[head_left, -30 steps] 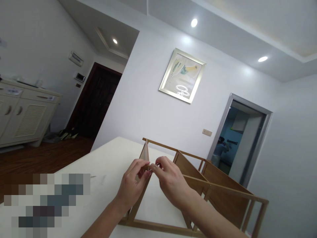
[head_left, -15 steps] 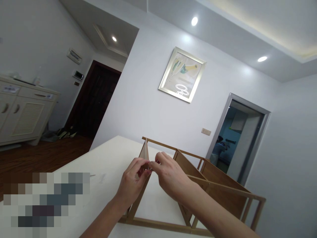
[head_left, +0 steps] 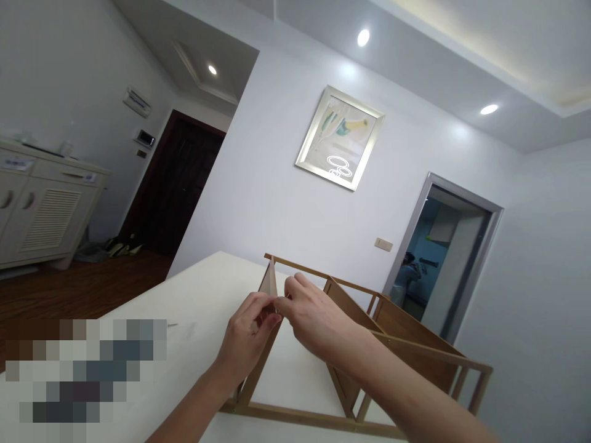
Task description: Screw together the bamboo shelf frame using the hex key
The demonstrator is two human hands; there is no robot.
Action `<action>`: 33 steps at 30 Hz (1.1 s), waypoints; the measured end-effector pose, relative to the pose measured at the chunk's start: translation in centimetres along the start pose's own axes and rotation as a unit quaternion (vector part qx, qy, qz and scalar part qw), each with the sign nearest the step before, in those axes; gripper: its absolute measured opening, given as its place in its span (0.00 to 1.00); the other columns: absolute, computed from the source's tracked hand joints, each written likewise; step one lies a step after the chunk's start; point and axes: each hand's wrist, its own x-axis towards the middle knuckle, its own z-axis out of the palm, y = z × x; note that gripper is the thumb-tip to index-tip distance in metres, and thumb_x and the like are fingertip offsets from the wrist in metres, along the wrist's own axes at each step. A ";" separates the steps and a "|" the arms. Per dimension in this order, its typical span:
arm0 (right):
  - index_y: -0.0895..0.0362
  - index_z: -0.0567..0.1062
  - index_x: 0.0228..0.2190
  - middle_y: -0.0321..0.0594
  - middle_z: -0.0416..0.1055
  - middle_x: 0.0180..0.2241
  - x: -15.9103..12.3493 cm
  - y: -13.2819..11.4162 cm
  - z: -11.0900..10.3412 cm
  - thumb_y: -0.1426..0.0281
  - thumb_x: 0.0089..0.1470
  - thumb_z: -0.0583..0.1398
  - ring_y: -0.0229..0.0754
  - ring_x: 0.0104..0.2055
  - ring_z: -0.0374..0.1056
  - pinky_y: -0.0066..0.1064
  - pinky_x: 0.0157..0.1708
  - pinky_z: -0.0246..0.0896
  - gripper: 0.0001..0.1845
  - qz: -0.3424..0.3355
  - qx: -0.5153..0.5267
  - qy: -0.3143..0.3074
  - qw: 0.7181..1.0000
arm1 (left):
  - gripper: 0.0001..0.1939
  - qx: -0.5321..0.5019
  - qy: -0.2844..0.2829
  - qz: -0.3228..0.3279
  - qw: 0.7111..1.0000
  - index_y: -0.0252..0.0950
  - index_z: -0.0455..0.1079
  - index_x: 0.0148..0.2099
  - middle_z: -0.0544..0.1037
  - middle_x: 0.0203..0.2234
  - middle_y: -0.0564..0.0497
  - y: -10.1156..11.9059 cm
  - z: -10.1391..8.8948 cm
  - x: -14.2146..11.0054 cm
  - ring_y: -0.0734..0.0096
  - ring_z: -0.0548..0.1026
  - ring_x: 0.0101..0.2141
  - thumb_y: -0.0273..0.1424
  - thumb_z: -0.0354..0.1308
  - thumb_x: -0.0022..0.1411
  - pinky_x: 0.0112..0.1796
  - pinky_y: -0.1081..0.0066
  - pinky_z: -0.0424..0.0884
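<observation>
A light wooden shelf frame (head_left: 415, 354) lies on its side on the white table (head_left: 194, 320), with several upright panels. My left hand (head_left: 247, 338) and my right hand (head_left: 314, 320) meet at the top edge of the nearest panel (head_left: 269, 284). Both have fingers pinched together at that edge. Whatever small thing is between the fingertips is hidden. My forearms reach in from the bottom of the view.
A white sideboard (head_left: 41, 215) stands at the left wall beside a dark door (head_left: 175, 184). A framed picture (head_left: 339, 138) hangs on the far wall. Through the open doorway (head_left: 443, 264) at right another person is in the far room. A blurred patch covers the lower left.
My right hand has shifted slightly up and left along the panel edge. The view has drifted a little; the left hand stays at the same spot.
</observation>
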 end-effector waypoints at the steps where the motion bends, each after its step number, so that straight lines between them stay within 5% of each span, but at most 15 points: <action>1: 0.59 0.75 0.34 0.43 0.63 0.34 0.0 0.1 0.1 0.83 0.59 0.57 0.43 0.37 0.56 0.32 0.33 0.55 0.10 -0.001 0.003 0.002 1.000 | 0.10 -0.001 -0.001 0.000 1.000 0.40 0.72 0.46 0.74 0.37 0.50 0.0 0.0 0.0 0.69 0.74 0.36 0.39 0.53 0.69 0.36 0.70 0.73; 10: 0.59 0.75 0.37 0.42 0.63 0.34 -0.4 0.4 0.9 0.83 0.59 0.56 0.43 0.36 0.55 0.32 0.33 0.55 0.11 -0.005 0.015 0.025 1.000 | 0.11 -0.005 -0.003 -0.005 1.000 0.40 0.72 0.46 0.76 0.39 0.49 -0.2 0.0 0.0 0.68 0.75 0.37 0.39 0.54 0.68 0.37 0.69 0.75; 18: 0.57 0.72 0.23 0.40 0.64 0.27 0.8 0.0 -0.4 0.84 0.55 0.58 0.43 0.35 0.58 0.34 0.36 0.56 0.14 -0.038 -0.014 0.007 0.999 | 0.11 0.000 0.006 -0.017 1.000 0.40 0.74 0.45 0.76 0.37 0.50 0.3 0.0 0.2 0.69 0.75 0.35 0.39 0.54 0.68 0.34 0.70 0.74; 28: 0.59 0.73 0.28 0.39 0.70 0.30 2.2 0.9 -0.7 0.82 0.53 0.63 0.39 0.34 0.62 0.30 0.34 0.57 0.08 -0.021 0.075 -0.023 0.997 | 0.10 -0.005 0.018 -0.014 1.000 0.41 0.76 0.44 0.77 0.38 0.50 0.2 0.0 0.2 0.68 0.76 0.37 0.38 0.55 0.67 0.34 0.71 0.75; 33: 0.58 0.72 0.27 0.37 0.68 0.28 0.8 1.3 0.1 0.84 0.57 0.60 0.39 0.32 0.59 0.31 0.33 0.55 0.11 -0.029 0.031 -0.010 0.999 | 0.09 -0.006 0.007 -0.019 1.000 0.41 0.74 0.45 0.77 0.38 0.49 0.1 0.0 0.2 0.68 0.77 0.39 0.37 0.55 0.68 0.36 0.70 0.76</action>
